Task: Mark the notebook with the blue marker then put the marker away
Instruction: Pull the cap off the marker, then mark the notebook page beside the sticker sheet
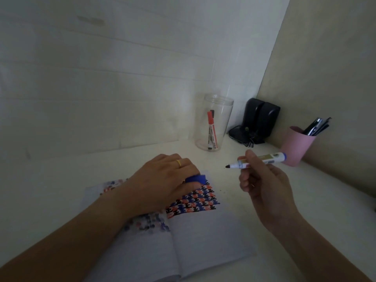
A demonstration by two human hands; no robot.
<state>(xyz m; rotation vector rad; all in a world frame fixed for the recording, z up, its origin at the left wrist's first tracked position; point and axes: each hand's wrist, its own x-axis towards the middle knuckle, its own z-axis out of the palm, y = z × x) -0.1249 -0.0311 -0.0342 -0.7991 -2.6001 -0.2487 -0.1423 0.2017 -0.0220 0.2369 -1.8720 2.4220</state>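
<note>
An open notebook [203, 237] lies on the white desk, its right page partly filled with rows of red, blue and black marks. My left hand [162, 184] rests on the notebook's upper part and pinches the blue marker cap [195, 178] between its fingers. My right hand [262, 186] holds the uncapped blue marker [258, 161] roughly level in the air, above and to the right of the page. The marker's dark tip points left, clear of the paper.
A clear plastic jar [214, 123] with a red marker and a black one stands at the back. Black speakers [258, 121] sit in the corner. A pink cup [297, 146] of pens stands by the right wall, just behind the marker's end.
</note>
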